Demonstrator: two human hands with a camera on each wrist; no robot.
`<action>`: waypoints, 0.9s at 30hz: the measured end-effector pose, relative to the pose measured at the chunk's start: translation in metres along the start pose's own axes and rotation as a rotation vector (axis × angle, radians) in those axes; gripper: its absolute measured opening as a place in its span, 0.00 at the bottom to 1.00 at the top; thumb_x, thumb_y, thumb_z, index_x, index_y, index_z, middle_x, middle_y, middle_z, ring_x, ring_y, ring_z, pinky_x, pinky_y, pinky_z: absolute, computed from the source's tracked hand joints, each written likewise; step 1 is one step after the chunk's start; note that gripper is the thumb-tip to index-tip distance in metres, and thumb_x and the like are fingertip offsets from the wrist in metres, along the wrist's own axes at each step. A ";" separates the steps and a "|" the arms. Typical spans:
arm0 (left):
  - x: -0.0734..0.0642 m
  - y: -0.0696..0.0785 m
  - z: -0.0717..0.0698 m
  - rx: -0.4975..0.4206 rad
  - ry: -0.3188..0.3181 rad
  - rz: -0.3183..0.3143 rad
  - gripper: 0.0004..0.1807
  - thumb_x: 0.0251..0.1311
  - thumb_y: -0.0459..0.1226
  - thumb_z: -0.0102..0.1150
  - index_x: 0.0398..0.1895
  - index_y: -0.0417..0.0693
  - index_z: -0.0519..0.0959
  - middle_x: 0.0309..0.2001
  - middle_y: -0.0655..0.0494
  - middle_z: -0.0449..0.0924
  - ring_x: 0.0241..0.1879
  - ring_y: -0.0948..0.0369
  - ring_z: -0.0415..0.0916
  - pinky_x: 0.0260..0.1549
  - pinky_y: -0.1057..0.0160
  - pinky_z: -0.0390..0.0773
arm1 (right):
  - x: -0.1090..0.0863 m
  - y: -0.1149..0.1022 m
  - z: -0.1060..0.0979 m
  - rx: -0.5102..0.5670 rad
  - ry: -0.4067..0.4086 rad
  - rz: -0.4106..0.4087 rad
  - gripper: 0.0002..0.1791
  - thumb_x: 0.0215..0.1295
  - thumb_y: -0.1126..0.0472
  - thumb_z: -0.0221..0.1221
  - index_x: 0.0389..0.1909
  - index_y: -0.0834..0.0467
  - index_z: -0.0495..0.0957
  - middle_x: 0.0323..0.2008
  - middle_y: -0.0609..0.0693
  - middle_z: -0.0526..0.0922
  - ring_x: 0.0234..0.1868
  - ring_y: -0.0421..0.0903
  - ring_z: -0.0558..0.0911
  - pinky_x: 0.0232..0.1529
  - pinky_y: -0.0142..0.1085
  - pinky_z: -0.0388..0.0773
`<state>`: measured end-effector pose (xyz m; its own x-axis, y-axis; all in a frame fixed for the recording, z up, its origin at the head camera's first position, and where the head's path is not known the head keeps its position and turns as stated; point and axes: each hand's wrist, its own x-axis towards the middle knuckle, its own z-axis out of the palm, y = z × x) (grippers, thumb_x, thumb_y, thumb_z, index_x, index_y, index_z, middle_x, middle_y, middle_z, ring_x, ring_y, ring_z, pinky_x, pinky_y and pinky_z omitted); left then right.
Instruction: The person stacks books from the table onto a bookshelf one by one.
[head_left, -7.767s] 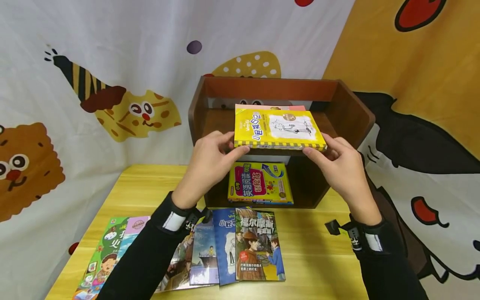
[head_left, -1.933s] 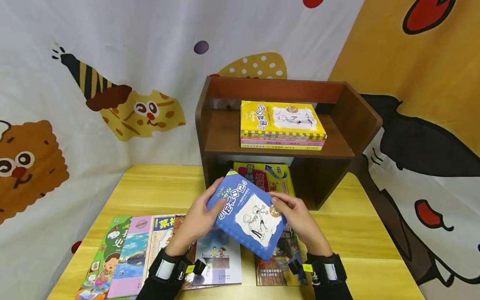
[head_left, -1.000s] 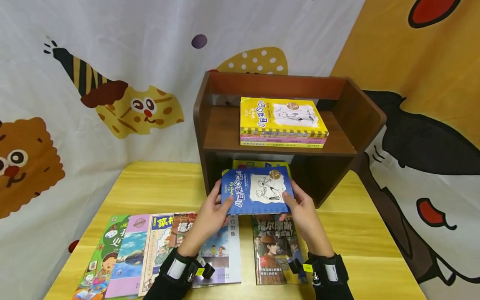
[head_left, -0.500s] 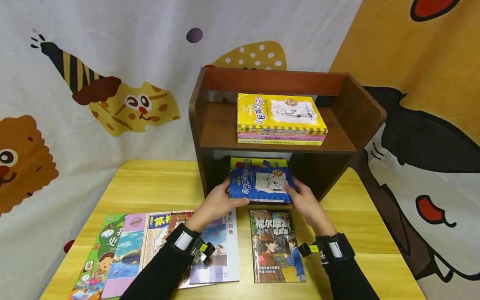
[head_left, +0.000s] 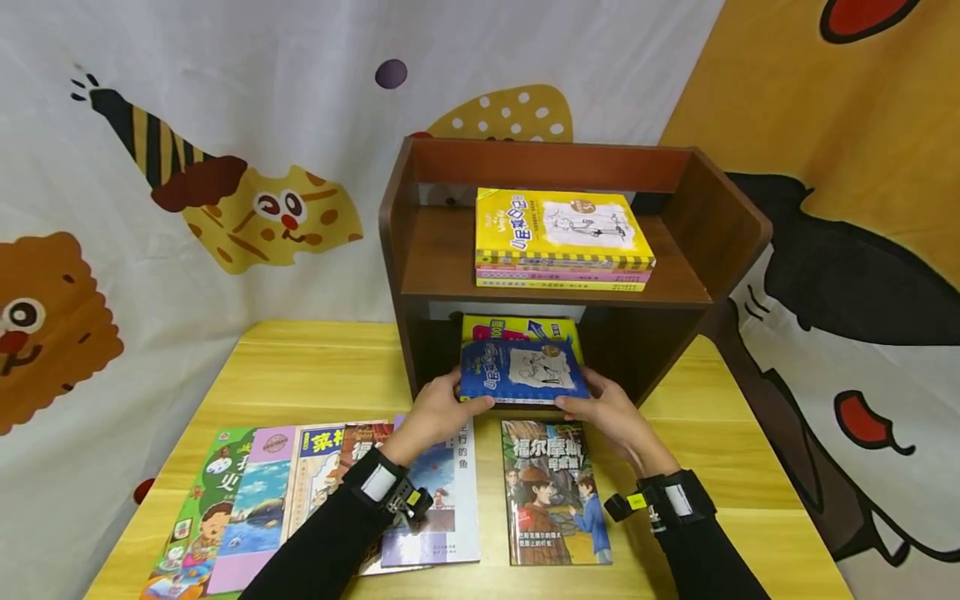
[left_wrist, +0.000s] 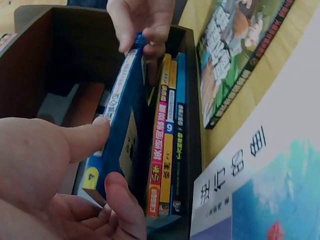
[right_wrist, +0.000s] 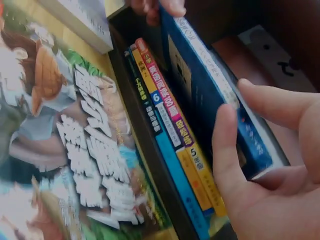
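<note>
A blue comic book (head_left: 491,387) is held level at the mouth of the shelf's lower compartment. My left hand (head_left: 437,415) grips its left end, the thumb on the near spine edge. At the other end my right hand (head_left: 613,417) pinches it between thumb and fingers. Under and behind the book lies a yellow book (head_left: 517,327), top of a small stack. In the left wrist view a gap separates the blue book (left_wrist: 120,100) from the stacked spines (left_wrist: 165,135). The right wrist view also shows that gap beside the blue book (right_wrist: 200,75).
The brown two-tier shelf (head_left: 442,275) holds a yellow-topped book stack (head_left: 562,229) on its upper level. On the wooden table (head_left: 315,358), overlapping books (head_left: 258,500) lie at left. A detective comic (head_left: 551,500) lies in front of the shelf.
Earlier, both hands were at a yellow book on the upper shelf. Later they held the blue book tilted over the table, then levelled it and moved it forward into the lower compartment's mouth.
</note>
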<state>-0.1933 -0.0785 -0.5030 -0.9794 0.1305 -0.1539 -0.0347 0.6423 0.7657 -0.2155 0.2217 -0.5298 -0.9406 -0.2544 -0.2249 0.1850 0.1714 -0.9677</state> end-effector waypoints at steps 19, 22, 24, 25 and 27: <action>0.013 -0.015 0.004 0.275 0.073 0.110 0.40 0.54 0.55 0.61 0.64 0.40 0.65 0.48 0.41 0.80 0.20 0.61 0.74 0.32 0.55 0.79 | 0.007 0.008 0.005 -0.830 0.212 -0.050 0.45 0.53 0.35 0.60 0.68 0.52 0.60 0.19 0.51 0.72 0.17 0.45 0.70 0.17 0.37 0.65; 0.017 -0.015 0.006 0.326 0.126 0.152 0.33 0.55 0.55 0.60 0.57 0.41 0.74 0.43 0.45 0.82 0.23 0.63 0.73 0.30 0.56 0.79 | 0.008 0.007 0.005 -0.870 0.246 -0.101 0.42 0.54 0.38 0.61 0.67 0.54 0.63 0.18 0.48 0.72 0.16 0.44 0.69 0.18 0.38 0.65; 0.020 -0.015 0.007 0.355 0.158 0.170 0.28 0.55 0.54 0.60 0.48 0.41 0.78 0.37 0.48 0.83 0.23 0.63 0.72 0.25 0.57 0.77 | 0.009 0.007 0.005 -0.885 0.257 -0.137 0.40 0.55 0.39 0.61 0.66 0.55 0.64 0.19 0.47 0.75 0.16 0.43 0.69 0.19 0.38 0.66; 0.020 -0.015 0.008 0.362 0.169 0.175 0.25 0.55 0.54 0.60 0.44 0.42 0.80 0.32 0.50 0.82 0.21 0.62 0.72 0.22 0.58 0.76 | 0.009 0.007 0.005 -0.888 0.258 -0.155 0.40 0.56 0.39 0.61 0.65 0.55 0.65 0.20 0.47 0.76 0.17 0.43 0.70 0.20 0.39 0.66; 0.022 -0.014 0.008 0.371 0.185 0.183 0.21 0.55 0.53 0.61 0.37 0.43 0.80 0.25 0.53 0.78 0.18 0.62 0.70 0.16 0.60 0.72 | 0.011 0.007 0.005 -0.884 0.259 -0.176 0.39 0.56 0.40 0.61 0.64 0.55 0.66 0.24 0.47 0.79 0.18 0.43 0.71 0.21 0.39 0.67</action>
<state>-0.2123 -0.0787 -0.5226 -0.9831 0.1514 0.1033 0.1827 0.8531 0.4887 -0.2234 0.2152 -0.5394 -0.9883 -0.1436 0.0519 -0.1494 0.8387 -0.5237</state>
